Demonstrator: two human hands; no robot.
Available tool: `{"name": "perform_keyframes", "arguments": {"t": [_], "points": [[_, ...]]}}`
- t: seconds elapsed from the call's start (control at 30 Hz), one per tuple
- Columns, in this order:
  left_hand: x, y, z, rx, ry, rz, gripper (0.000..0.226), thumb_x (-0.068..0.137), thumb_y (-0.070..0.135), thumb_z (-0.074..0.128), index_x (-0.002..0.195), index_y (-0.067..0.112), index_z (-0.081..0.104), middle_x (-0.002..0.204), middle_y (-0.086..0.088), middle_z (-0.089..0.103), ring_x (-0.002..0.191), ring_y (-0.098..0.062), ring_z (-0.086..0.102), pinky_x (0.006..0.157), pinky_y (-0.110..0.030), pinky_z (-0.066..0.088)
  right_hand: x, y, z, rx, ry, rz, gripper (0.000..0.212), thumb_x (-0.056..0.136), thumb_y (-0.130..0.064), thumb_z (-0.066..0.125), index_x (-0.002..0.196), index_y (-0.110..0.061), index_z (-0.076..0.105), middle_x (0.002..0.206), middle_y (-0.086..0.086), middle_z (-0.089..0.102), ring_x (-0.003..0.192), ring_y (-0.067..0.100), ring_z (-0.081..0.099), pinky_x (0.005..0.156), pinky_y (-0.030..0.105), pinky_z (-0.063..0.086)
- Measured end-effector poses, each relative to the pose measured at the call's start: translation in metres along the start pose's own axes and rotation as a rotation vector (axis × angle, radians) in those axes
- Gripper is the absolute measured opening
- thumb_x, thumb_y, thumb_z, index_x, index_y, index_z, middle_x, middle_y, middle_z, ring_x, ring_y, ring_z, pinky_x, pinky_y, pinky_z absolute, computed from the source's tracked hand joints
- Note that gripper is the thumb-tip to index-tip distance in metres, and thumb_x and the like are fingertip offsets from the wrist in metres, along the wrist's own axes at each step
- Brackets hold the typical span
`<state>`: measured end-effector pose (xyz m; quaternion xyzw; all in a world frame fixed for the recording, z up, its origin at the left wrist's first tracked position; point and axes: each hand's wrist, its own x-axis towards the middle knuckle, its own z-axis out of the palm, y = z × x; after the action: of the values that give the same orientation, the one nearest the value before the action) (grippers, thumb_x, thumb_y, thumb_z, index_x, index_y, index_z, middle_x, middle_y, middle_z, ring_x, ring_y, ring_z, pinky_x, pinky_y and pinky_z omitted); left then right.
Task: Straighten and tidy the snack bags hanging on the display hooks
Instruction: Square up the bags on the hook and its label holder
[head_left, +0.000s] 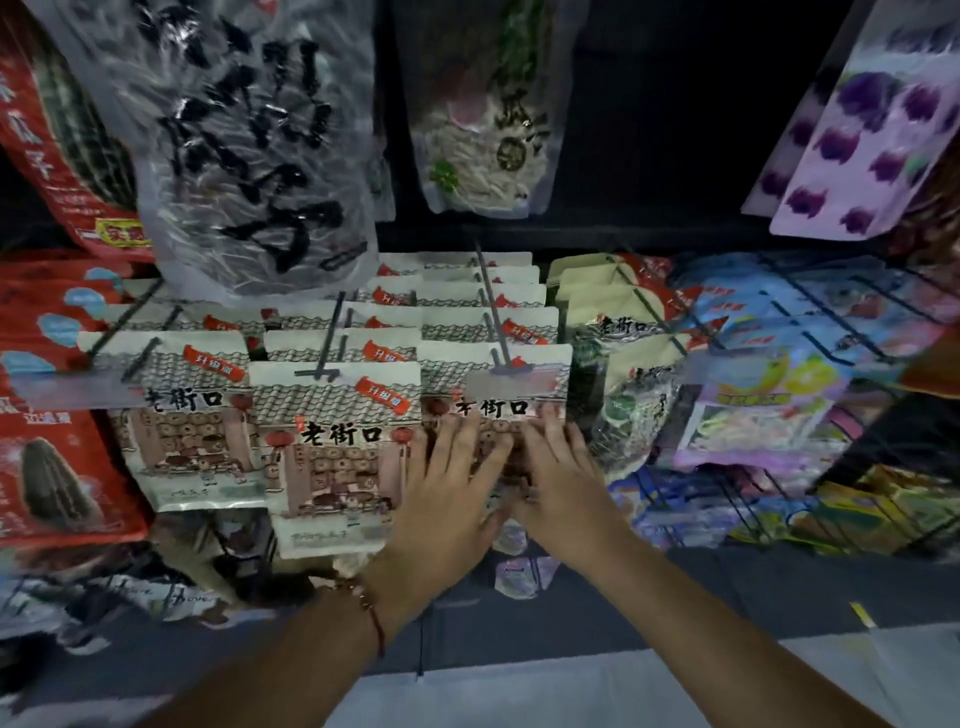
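Your left hand (452, 499) and right hand (563, 480) lie side by side, fingers spread and flat, pressed against the front of the rightmost cream snack bag (498, 379); neither hand is clenched, and neither visibly wraps around the bag, so they press rather than grip. A beaded bracelet with a red cord (371, 610) circles your left wrist.

The bag under your palms is a flat, matte, rectangular pouch printed with a grey tiled roof, a brown shopfront, bold black characters and a slanted red label. It hangs at the front of a thin dark metal hook (491, 312), with a stack of matching bags behind it. Two more rows of the same bags hang to its left: the middle front bag (332, 441) sits lower than its neighbours and overlaps your left hand's side, while the left front bag (187, 415) hangs behind a clear plastic price strip (78, 389).

Above, a large glossy clear bag with heavy black brush lettering (249, 145) hangs tilted, and beside it a bag showing pale seeds (483, 114). Glossy red bags with a dark striped seed picture (57, 457) fill the left edge. To the right of your hands hang crinkled green-and-white bags (623, 395), then shiny pastel pouches (758, 410) on wire hooks, and a lilac bag with purple fruit prints (872, 130) leans out at upper right. Much of the edge area is blurred.
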<state>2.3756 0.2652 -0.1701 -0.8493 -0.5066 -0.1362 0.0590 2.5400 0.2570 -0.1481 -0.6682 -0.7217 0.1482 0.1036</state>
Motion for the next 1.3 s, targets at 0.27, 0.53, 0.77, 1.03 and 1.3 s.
{"name": "perform_keyframes", "arguments": {"t": [0.27, 0.53, 0.77, 1.03, 1.3], "points": [[0.016, 0.026, 0.018, 0.045, -0.004, -0.291, 0.101, 0.068, 0.046, 0.081, 0.152, 0.018, 0.031, 0.156, -0.023, 0.026, 0.141, -0.043, 0.031, 0.113, -0.056, 0.025, 0.021, 0.026, 0.007, 0.164, 0.162, -0.085, 0.082, 0.093, -0.051, 0.052, 0.155, -0.031, 0.002, 0.158, -0.017, -0.024, 0.150, 0.027, 0.004, 0.120, 0.044, 0.019], [0.042, 0.010, 0.031, 0.034, -0.082, -0.228, 0.104, 0.065, 0.045, 0.082, 0.148, 0.018, 0.024, 0.142, -0.023, 0.042, 0.131, -0.048, 0.040, 0.105, -0.052, 0.041, 0.047, 0.013, 0.030, 0.290, 0.317, -0.018, 0.090, 0.093, -0.027, 0.060, 0.156, -0.023, -0.005, 0.157, -0.015, -0.029, 0.143, 0.033, 0.023, 0.103, 0.043, 0.044], [0.045, 0.010, 0.028, -0.084, -0.130, -0.250, 0.107, 0.068, 0.044, 0.081, 0.150, 0.022, 0.016, 0.150, -0.022, 0.023, 0.140, -0.050, 0.022, 0.111, -0.055, 0.035, 0.050, 0.020, 0.022, 0.223, 0.272, -0.045, 0.089, 0.090, -0.029, 0.064, 0.156, -0.025, 0.005, 0.158, -0.018, -0.021, 0.137, 0.032, 0.031, 0.100, 0.045, 0.045], [0.064, 0.014, -0.003, -0.159, 0.170, -0.159, 0.095, 0.082, 0.016, 0.065, 0.157, 0.024, 0.006, 0.163, -0.017, 0.000, 0.149, -0.043, -0.004, 0.120, -0.055, 0.008, 0.045, 0.003, -0.012, 0.119, 0.439, -0.059, 0.089, 0.084, -0.026, 0.069, 0.154, -0.024, 0.015, 0.160, 0.011, 0.004, 0.143, 0.038, 0.016, 0.115, 0.051, 0.025], [0.056, -0.003, -0.005, -0.016, 0.031, -0.091, 0.094, 0.086, 0.043, 0.062, 0.158, 0.019, 0.006, 0.163, -0.019, -0.002, 0.149, -0.043, -0.001, 0.120, -0.051, 0.008, 0.045, 0.004, -0.022, 0.075, 0.280, -0.056, 0.100, 0.087, -0.028, 0.066, 0.154, -0.032, -0.009, 0.159, 0.004, -0.025, 0.148, 0.037, 0.001, 0.118, 0.048, 0.016]]}}
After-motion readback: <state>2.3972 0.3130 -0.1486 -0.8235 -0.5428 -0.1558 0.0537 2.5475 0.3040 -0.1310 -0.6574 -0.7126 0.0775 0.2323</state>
